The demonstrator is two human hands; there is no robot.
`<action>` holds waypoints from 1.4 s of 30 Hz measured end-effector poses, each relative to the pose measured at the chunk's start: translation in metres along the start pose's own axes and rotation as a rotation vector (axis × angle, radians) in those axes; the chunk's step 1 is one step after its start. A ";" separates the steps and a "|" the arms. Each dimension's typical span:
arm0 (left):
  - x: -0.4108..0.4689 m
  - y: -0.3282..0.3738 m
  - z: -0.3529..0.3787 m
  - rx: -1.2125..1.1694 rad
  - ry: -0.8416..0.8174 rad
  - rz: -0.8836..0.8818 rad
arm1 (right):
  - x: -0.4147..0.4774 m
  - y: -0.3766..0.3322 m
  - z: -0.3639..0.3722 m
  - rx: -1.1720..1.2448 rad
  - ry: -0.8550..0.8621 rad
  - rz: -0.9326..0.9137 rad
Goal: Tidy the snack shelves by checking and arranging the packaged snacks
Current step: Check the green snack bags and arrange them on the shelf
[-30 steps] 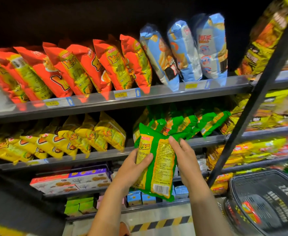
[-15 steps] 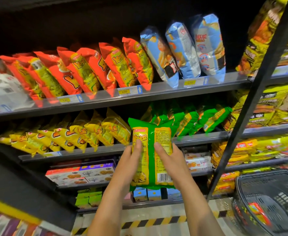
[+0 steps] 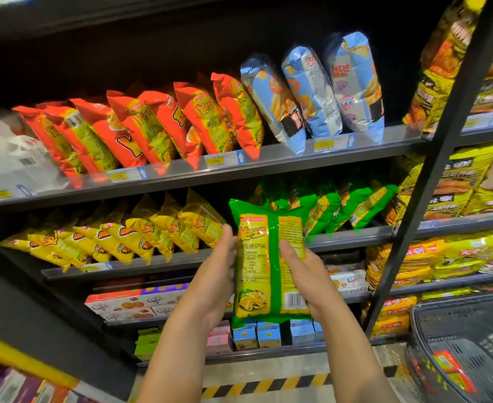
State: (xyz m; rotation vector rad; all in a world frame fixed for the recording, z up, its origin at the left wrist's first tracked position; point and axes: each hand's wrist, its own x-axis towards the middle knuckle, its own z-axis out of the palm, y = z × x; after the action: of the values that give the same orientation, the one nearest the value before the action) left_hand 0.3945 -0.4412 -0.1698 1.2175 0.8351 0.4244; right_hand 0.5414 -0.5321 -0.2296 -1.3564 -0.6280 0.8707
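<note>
Currently left hand (image 3: 214,276) and right hand (image 3: 308,276) both grip the green snack pack (image 3: 268,257) upright by its sides, back label toward camera, just in front of the middle shelf (image 3: 356,238).

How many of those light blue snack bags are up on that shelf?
3, leaning side by side at the right end of the upper shelf: left bag, middle bag, right bag. Others may be hidden behind them.
</note>
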 end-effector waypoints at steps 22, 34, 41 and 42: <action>0.015 -0.012 0.008 0.107 0.208 0.138 | -0.003 -0.028 -0.005 -0.125 -0.143 0.008; 0.016 -0.020 -0.015 0.274 -0.079 0.325 | -0.001 -0.018 -0.035 -0.116 -0.101 -0.078; 0.018 -0.017 -0.018 0.259 -0.060 0.329 | 0.000 -0.021 -0.038 -0.104 -0.125 -0.122; 0.018 -0.016 -0.017 0.252 -0.058 0.331 | 0.000 -0.021 -0.038 -0.099 -0.133 -0.124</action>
State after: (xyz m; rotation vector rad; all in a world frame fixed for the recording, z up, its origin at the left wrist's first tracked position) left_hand 0.3909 -0.4229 -0.1927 1.6051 0.6507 0.5599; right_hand 0.5765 -0.5534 -0.2139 -1.3401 -0.8587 0.8426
